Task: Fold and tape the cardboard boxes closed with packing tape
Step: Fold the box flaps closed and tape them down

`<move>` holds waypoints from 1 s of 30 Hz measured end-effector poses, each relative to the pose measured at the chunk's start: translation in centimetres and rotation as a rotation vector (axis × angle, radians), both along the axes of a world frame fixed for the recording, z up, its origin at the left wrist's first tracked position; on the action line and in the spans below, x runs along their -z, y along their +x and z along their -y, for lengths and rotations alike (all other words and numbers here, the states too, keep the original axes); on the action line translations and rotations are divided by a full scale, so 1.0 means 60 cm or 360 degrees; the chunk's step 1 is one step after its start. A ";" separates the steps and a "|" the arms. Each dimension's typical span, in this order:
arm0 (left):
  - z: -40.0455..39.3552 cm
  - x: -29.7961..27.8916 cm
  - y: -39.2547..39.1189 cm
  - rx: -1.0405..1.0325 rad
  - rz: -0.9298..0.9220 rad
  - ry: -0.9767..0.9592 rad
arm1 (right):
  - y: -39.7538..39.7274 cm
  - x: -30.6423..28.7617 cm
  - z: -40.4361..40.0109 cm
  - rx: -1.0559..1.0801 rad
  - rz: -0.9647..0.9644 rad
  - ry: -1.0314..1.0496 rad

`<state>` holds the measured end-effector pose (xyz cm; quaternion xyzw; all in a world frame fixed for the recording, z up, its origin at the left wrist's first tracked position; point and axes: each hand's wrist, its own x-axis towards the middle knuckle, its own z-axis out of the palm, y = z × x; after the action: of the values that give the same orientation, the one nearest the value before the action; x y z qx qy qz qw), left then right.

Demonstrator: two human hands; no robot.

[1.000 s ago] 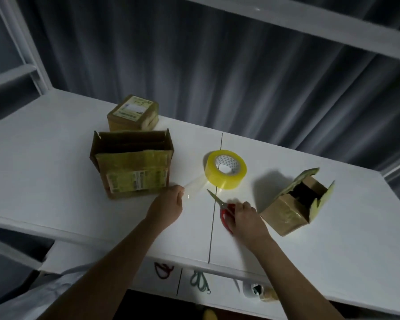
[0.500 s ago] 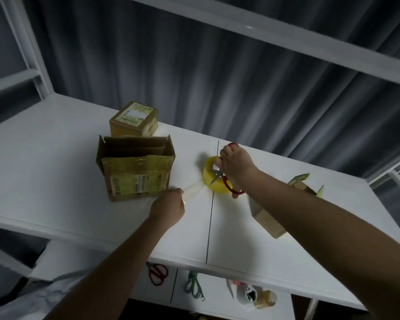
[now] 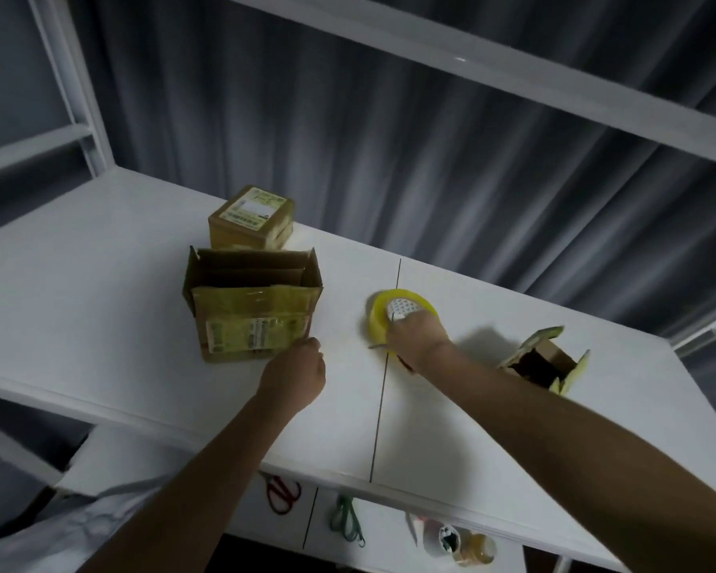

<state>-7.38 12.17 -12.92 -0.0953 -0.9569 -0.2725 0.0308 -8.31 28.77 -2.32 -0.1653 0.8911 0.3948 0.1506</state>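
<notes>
While the left hand pinches clear tape, right-hand fingers grip scissors against the yellow roll

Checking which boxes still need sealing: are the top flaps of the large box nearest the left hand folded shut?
No, the large box stands open, its flaps upright and its inside visible.

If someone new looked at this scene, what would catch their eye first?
Probably the bright yellow tape roll mid-table, with the right hand on it holding scissors. Next, the open cardboard box to its left, where the left hand pinches something at its lower corner.
</notes>
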 end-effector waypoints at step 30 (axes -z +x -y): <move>0.158 -0.209 0.098 -0.0179 0.0451 0.1983 | 0.019 -0.086 0.129 0.0676 -0.0903 -0.4540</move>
<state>-1.48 2.69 -0.35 0.0278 -0.6175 -0.7854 -0.0322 -7.18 21.06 2.83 0.0419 0.5238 -0.8105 -0.2588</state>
